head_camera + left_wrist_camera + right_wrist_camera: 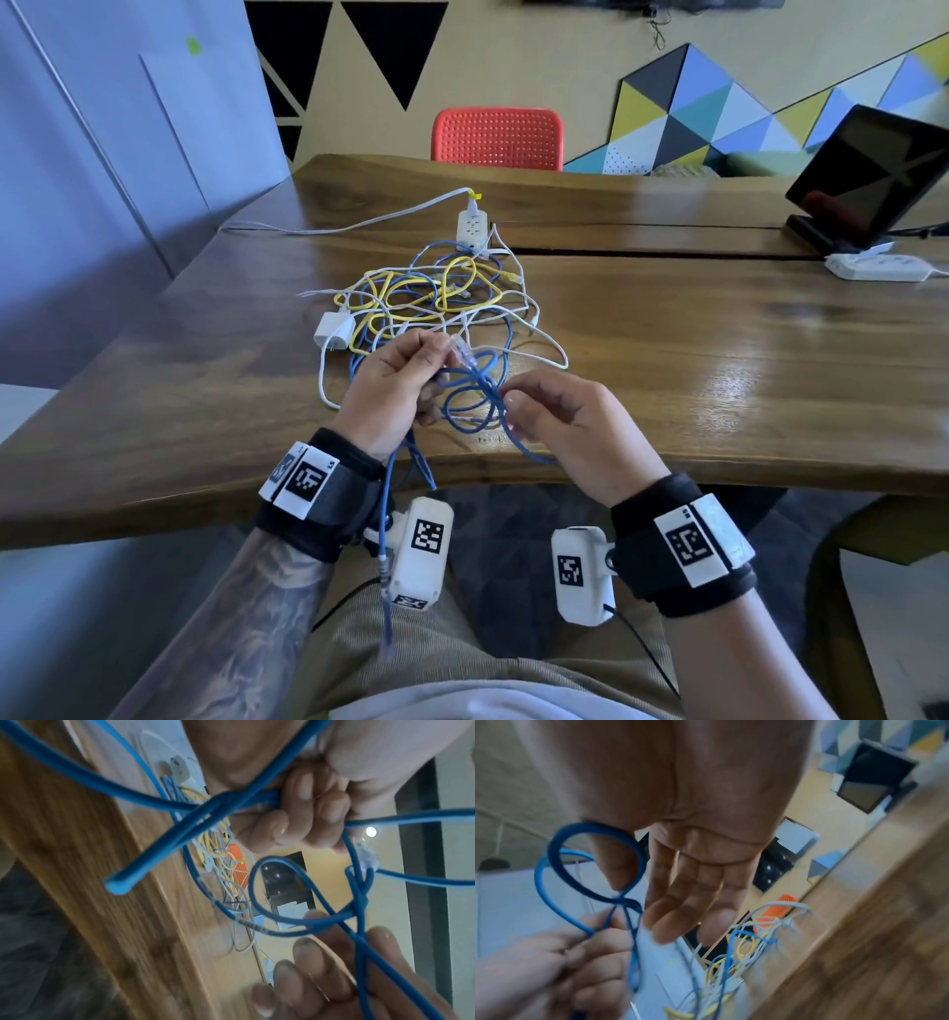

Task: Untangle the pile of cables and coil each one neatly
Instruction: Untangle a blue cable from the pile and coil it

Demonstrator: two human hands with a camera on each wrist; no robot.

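A tangled pile (426,298) of yellow, blue and white cables lies mid-table, with a white charger (334,331) at its left edge. Just above the table's near edge, my left hand (395,380) (308,811) grips several loops of the blue cable (477,395) (180,833). The cable's clear plug (460,354) (367,856) sticks out by the fingertips. One blue end hangs past my left wrist over my lap. My right hand (560,416) (693,882) is beside the loops, fingers nearly straight. A blue loop (559,850) runs round its thumb.
A white socket block (472,226) with its lead lies behind the pile. A tablet on a stand (868,169) and a white power strip (878,267) sit at the far right. A red chair (497,136) stands beyond the wooden table (719,360).
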